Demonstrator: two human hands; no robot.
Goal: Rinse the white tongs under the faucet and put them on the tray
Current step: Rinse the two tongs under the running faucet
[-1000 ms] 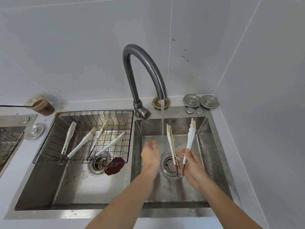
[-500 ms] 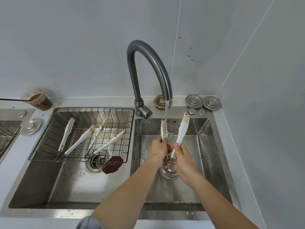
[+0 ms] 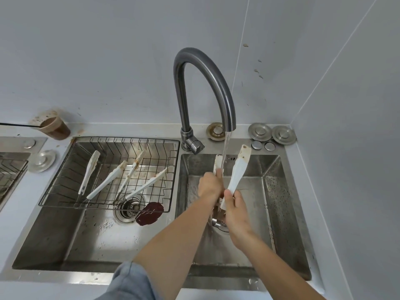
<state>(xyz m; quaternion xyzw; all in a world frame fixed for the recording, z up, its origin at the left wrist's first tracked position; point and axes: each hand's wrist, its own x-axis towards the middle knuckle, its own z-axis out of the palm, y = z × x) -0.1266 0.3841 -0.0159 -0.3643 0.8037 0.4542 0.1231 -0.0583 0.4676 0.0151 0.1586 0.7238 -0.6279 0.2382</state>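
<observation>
A pair of white tongs (image 3: 238,172) with brown stains stands tips-up over the right sink basin (image 3: 272,191). My right hand (image 3: 234,206) grips its lower part near the hinge. My left hand (image 3: 211,184) is wrapped round the left arm of the tongs, right where the water stream (image 3: 226,146) from the grey curved faucet (image 3: 205,83) hits it. The right arm of the tongs sticks up free, outside the stream. The wire tray (image 3: 65,189) sits over the left basin.
Several other stained white tongs (image 3: 108,180) lie in the wire tray. A brown puddle (image 3: 150,214) lies by the left drain. A dirty cup (image 3: 54,126) stands at the back left. Metal drain caps (image 3: 270,133) sit behind the right basin. Walls close in at the back and right.
My left hand came from open air onto the left arm of the tongs. Both hands lifted the tongs up and left under the running water.
</observation>
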